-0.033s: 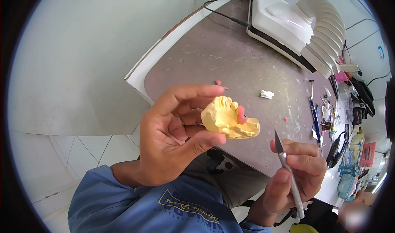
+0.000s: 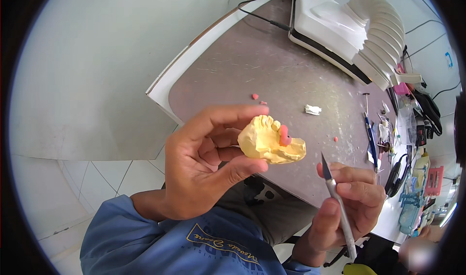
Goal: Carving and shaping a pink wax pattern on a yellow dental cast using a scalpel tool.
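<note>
A yellow plaster dental model with a row of teeth is held up over the near edge of the table. My left hand grips it at its left side between thumb and fingers. A pink, curved wax-like piece sits on the model beside the teeth. In my right hand is a craft knife with a silver handle, held like a pen, its pointed blade up and apart from the model.
Pink bits and a crumpled white piece lie on the brown tabletop. A white machine with a ribbed hose stands at the far right. Tools, baskets and cables crowd the right side.
The tabletop and the things on it have shifted very slightly left in the view. Both hands keep their holds on the dental model and the craft knife.
</note>
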`<action>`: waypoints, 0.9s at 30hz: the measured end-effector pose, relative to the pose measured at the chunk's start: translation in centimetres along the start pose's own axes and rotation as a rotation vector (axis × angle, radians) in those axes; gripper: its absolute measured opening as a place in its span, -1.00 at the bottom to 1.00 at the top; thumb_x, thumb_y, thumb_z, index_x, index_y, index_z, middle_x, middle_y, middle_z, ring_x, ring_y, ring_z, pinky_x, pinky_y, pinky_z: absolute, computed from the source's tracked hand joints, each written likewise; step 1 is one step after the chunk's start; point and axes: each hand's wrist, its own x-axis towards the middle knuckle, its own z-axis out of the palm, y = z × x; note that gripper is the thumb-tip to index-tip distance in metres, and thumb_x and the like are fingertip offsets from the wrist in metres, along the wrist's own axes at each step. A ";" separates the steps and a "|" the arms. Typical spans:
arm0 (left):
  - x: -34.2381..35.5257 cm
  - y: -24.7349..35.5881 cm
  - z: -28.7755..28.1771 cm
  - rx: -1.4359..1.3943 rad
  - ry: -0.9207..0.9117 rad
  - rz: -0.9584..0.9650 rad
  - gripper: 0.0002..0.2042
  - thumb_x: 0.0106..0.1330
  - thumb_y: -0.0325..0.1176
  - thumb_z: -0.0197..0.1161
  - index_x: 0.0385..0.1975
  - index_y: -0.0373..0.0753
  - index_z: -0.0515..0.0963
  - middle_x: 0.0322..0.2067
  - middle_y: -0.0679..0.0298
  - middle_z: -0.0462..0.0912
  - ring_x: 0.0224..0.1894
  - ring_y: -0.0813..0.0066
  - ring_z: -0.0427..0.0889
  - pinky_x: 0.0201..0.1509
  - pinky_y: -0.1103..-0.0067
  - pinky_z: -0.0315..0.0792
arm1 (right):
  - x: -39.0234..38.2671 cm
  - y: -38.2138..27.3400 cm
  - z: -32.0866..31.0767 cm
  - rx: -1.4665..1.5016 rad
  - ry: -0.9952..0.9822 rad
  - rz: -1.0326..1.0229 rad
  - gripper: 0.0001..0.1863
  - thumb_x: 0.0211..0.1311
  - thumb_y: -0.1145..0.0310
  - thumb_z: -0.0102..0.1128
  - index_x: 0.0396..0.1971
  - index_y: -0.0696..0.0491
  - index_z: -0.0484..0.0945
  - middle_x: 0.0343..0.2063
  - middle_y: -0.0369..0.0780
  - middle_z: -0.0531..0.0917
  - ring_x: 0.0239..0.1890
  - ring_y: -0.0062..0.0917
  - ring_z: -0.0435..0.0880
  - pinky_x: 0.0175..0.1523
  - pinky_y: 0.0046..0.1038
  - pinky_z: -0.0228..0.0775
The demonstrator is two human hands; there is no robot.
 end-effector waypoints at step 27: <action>-1.6 0.8 3.5 0.388 -0.241 0.285 -0.51 0.08 -0.62 0.47 0.04 -0.34 0.46 0.02 -0.08 0.50 0.06 0.11 0.64 0.16 0.37 0.60 | 1.2 -1.1 -3.3 -0.175 -0.065 -0.191 -0.72 0.00 0.47 0.48 -0.25 0.18 0.66 -0.35 0.03 0.69 -0.32 -0.29 0.75 -0.22 -0.37 0.65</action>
